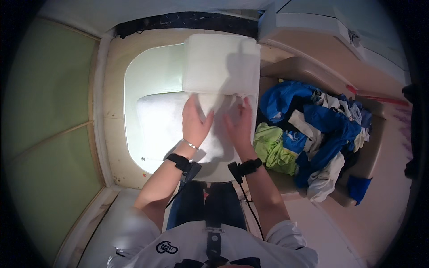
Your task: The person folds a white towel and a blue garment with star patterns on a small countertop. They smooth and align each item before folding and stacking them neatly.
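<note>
A white towel-like cloth (161,124) lies flat and smooth on a pale, round-cornered table (150,63) before me. Beyond it, at the table's far right, rests a folded white cloth (214,63) in thick layers. My left hand (196,120) is over the near cloth, fingers apart, the fingertips close to the folded cloth's near edge. To its right, my right hand (239,124) is at the near cloth's far right part, its fingers bent; whether it pinches fabric is unclear. Black straps with small devices and cables circle both wrists.
Right of the table, a beige padded seat (301,67) bears a heap of crumpled clothes (321,124) in blue, lime green, white and black. Pale green panels (50,93) with wooden trim stand at the left. A dark marbled strip (187,21) runs behind the table.
</note>
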Demonstrator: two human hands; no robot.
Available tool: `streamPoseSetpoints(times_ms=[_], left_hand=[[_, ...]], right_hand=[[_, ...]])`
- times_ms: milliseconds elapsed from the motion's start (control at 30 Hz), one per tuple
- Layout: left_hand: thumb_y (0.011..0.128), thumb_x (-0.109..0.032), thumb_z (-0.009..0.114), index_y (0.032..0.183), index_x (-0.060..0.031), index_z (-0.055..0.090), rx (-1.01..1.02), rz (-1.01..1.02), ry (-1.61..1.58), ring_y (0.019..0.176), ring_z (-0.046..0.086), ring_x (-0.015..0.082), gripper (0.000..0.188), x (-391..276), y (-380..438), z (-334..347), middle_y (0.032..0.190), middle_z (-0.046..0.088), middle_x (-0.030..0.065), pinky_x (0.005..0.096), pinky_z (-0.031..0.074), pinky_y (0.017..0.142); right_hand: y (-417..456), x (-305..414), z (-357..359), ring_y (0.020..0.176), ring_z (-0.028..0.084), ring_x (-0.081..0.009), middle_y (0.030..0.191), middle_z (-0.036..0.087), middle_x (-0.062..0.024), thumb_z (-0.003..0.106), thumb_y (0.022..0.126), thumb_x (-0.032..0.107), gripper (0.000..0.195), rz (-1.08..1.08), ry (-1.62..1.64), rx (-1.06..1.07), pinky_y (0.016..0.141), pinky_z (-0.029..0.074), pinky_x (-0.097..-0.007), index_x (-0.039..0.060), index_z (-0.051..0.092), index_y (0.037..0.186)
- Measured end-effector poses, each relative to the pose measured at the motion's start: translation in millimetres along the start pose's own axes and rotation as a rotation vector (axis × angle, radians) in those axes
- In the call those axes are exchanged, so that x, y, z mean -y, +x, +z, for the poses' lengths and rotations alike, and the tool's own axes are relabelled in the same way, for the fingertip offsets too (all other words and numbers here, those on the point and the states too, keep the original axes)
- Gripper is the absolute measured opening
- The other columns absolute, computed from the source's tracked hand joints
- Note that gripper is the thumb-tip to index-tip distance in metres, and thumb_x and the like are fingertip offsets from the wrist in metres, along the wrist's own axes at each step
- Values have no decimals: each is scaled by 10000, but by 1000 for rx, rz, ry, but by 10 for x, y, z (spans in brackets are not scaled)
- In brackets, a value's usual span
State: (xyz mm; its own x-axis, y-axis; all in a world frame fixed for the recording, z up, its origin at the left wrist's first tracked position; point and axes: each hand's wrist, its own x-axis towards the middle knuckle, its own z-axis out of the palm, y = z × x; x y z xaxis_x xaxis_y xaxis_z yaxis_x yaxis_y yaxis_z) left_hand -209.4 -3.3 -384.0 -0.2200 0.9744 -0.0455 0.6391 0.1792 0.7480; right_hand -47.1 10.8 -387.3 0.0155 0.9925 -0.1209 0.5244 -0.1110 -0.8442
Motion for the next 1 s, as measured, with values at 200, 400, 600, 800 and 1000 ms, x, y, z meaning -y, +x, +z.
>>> streamPoseSetpoints(times_ms=[200,400,600,800,1000], left_hand=[[820,-340,772,1308,104,254,-229,-811,-984,871,563,159,839,-477,680,304,1080,538,142,294,512,730],[813,-305,790,1091,-2,474,-352,-987,-1094,885,582,171,520,-418,835,524,1033,577,92,320,532,792],[817,-301,760,1110,-62,561,-251,-948,-1473,838,614,161,427,-363,920,390,995,626,44,283,500,630],[841,-265,717,1170,-73,575,-135,-853,-1546,973,616,180,406,-471,841,54,1079,643,41,297,506,797],[886,-234,666,1203,-23,564,-307,-890,-1494,1063,588,212,394,-877,-330,-242,1139,631,89,341,466,923]], right_hand=[[961,-103,-363,1255,460,-312,1445,351,-268,800,779,369,1075,468,437,-93,1010,414,-352,-64,124,1495],[1504,-358,-443,1176,534,-276,1315,522,-224,841,709,387,999,505,384,202,942,461,-340,-112,322,1401],[1473,-102,-431,1086,590,-252,1219,606,-140,793,737,243,739,701,696,378,948,459,-346,-36,457,1333],[1297,12,-457,1019,621,-234,1171,629,-131,762,744,181,659,413,881,373,894,486,-337,-10,487,1312],[523,371,-962,1012,612,-178,1147,636,-86,787,732,161,650,301,747,478,860,501,-316,6,504,1297]])
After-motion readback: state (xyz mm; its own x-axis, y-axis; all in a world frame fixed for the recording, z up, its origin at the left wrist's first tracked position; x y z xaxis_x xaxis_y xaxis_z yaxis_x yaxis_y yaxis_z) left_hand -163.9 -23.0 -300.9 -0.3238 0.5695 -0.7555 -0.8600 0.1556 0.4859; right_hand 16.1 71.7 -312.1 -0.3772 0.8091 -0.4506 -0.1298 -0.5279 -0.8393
